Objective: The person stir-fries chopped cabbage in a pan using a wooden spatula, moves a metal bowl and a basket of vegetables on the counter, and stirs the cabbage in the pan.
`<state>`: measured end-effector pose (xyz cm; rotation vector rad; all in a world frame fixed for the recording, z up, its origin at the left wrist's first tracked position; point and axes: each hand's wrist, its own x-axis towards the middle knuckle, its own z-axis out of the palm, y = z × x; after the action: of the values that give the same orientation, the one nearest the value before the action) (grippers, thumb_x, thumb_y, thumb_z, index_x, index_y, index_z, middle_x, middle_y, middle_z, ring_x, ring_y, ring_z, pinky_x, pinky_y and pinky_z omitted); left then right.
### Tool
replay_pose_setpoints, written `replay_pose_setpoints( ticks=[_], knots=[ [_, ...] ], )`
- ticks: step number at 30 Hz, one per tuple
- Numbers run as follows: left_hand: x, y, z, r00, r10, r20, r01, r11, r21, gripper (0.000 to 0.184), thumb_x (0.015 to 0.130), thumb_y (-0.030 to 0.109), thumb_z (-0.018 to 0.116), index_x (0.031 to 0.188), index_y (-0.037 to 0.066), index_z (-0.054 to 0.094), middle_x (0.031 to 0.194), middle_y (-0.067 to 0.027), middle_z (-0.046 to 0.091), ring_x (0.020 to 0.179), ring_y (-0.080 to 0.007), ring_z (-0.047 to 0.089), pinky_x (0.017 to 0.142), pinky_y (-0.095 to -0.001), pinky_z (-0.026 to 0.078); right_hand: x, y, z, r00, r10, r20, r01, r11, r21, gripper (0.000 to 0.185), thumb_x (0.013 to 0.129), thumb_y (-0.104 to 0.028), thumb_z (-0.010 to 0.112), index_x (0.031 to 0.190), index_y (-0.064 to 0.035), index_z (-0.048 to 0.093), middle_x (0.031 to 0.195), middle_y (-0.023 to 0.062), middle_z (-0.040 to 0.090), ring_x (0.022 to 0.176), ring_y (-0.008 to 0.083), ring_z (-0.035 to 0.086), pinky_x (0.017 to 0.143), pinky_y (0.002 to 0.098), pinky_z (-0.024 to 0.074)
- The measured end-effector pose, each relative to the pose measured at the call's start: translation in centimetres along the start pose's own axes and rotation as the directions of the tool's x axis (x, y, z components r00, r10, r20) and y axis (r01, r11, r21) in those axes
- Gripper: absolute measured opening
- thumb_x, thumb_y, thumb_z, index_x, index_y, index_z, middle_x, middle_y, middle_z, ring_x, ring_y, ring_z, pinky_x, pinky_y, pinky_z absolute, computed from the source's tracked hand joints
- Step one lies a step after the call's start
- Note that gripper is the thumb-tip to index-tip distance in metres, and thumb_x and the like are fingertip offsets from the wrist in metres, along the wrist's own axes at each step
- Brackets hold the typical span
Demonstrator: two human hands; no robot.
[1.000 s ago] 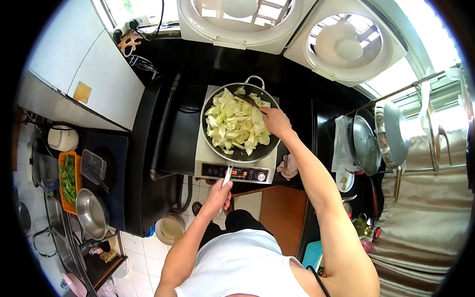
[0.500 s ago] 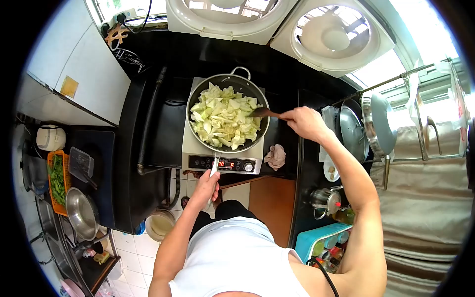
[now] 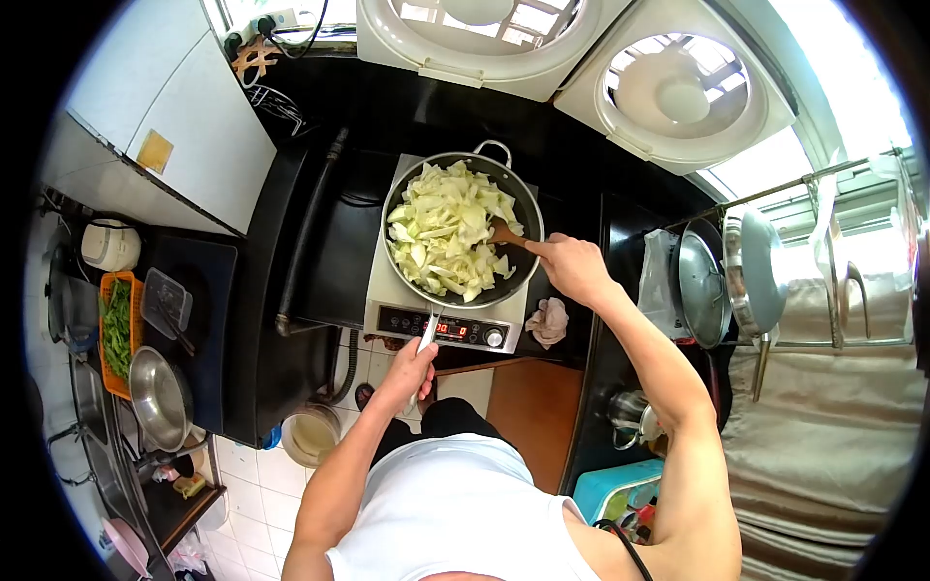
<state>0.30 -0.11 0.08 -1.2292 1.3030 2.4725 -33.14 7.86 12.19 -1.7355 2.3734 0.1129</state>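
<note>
A dark frying pan (image 3: 523, 208) sits on an induction cooktop (image 3: 380, 290) with a lit red display. Chopped pale green cabbage (image 3: 441, 228) is heaped in it, mostly toward the left side. My left hand (image 3: 411, 373) is closed round the pan's long handle (image 3: 429, 329). In my right hand (image 3: 573, 266) is a wooden spatula (image 3: 515, 238), gripped by its handle. The spatula's blade is pushed into the right side of the cabbage and partly hidden by it.
A crumpled cloth (image 3: 547, 322) lies right of the cooktop. Lids and pans (image 3: 705, 283) stand in a rack at the right. A turquoise bin (image 3: 591, 489) holds bottles and jars. On the left are an orange basket of greens (image 3: 117, 334) and a steel bowl (image 3: 161, 399).
My right hand has moved the spatula left and slightly down, further into the pan. The cabbage has shifted, baring more pan at the lower right. The whole view has tilted slightly.
</note>
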Motion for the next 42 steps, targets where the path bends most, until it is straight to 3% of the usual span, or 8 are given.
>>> replay_pose_setpoints(
  ticks=[4,8,12,14,17,29,33,42],
  knots=[
    [-0.3,0.2,0.1,1.0,0.007,-0.011,-0.007,1.0,0.015,0.027,0.111,0.035,0.053,0.105,0.008,0.053,0.073,-0.0009,0.051,0.046,-0.0099,0.046,0.04,-0.0272,0.038,-2.0,1.0,-0.8,0.997,-0.01,-0.072,0.019,0.993,0.113,0.034,0.094,-0.017,0.063,0.126,-0.0184,0.076,0.098,0.0149,0.073,0.091,0.0364,0.073,0.079,0.0492,0.0588],
    [-0.4,0.4,0.2,1.0,-0.005,-0.021,0.005,1.0,0.0,0.027,0.111,0.034,0.053,0.105,0.008,0.054,0.072,-0.0006,0.052,0.046,-0.0098,0.047,0.04,-0.0271,0.039,-4.5,2.7,-0.5,0.996,0.024,0.084,-0.028,0.998,0.047,0.032,0.092,-0.018,0.065,0.121,-0.0184,0.078,0.101,0.015,0.075,0.097,0.0357,0.073,0.083,0.0485,0.06],
    [-0.2,0.6,0.0,1.0,-0.012,-0.01,0.012,1.0,0.014,0.025,0.11,0.033,0.053,0.108,0.009,0.053,0.071,-0.0005,0.052,0.046,-0.0099,0.048,0.04,-0.0269,0.04,-4.4,-0.4,1.2,0.962,0.085,0.258,-0.088,0.996,0.002,0.038,0.089,-0.017,0.063,0.124,-0.021,0.078,0.105,0.0144,0.076,0.1,0.0352,0.073,0.087,0.0473,0.0604],
    [-0.3,0.2,0.1,1.0,-0.01,0.003,0.01,1.0,0.016,0.025,0.11,0.033,0.053,0.109,0.009,0.053,0.071,-0.0006,0.052,0.046,-0.01,0.048,0.04,-0.0268,0.04,-2.2,-1.5,5.7,0.984,0.131,0.121,-0.147,0.979,0.143,0.039,0.091,-0.017,0.063,0.127,-0.0198,0.077,0.106,0.0149,0.076,0.103,0.0364,0.073,0.087,0.0481,0.0601],
    [-0.4,0.6,0.2,1.0,-0.024,0.0,0.024,1.0,0.015,0.026,0.11,0.033,0.053,0.108,0.008,0.051,0.069,-0.0006,0.051,0.046,-0.0106,0.048,0.04,-0.028,0.041,0.3,-1.8,6.5,0.995,0.099,0.019,-0.101,0.966,0.236,0.037,0.093,-0.017,0.062,0.127,-0.0179,0.076,0.105,0.0159,0.076,0.102,0.0376,0.073,0.089,0.0498,0.059],
    [-0.4,0.3,0.1,1.0,0.023,0.001,-0.023,1.0,0.018,0.027,0.11,0.034,0.054,0.106,0.008,0.052,0.069,0.0002,0.051,0.047,-0.01,0.05,0.041,-0.0272,0.04,0.6,-1.6,-2.9,0.999,0.04,0.024,-0.045,0.974,0.221,0.035,0.093,-0.018,0.062,0.124,-0.0149,0.077,0.105,0.0171,0.076,0.1,0.0375,0.072,0.088,0.0493,0.0577],
    [-0.4,0.4,0.2,1.0,0.011,-0.017,-0.01,0.999,0.03,0.029,0.11,0.035,0.054,0.102,0.008,0.05,0.068,0.0,0.051,0.048,-0.0098,0.05,0.041,-0.027,0.04,1.0,-1.3,-1.5,0.995,-0.023,-0.093,0.046,0.965,0.259,0.034,0.094,-0.017,0.062,0.124,-0.0155,0.077,0.101,0.016,0.075,0.098,0.0373,0.072,0.085,0.0495,0.0578],
    [-0.2,0.1,0.3,0.999,0.026,-0.021,-0.025,0.999,0.019,0.029,0.11,0.035,0.054,0.106,0.007,0.052,0.069,-0.0011,0.052,0.047,-0.0102,0.049,0.039,-0.0272,0.039,5.3,-2.5,2.8,0.98,-0.06,-0.192,0.113,0.954,0.279,0.031,0.097,-0.019,0.061,0.124,-0.0167,0.076,0.103,0.0161,0.074,0.094,0.0393,0.072,0.081,0.051,0.058]
  ],
)
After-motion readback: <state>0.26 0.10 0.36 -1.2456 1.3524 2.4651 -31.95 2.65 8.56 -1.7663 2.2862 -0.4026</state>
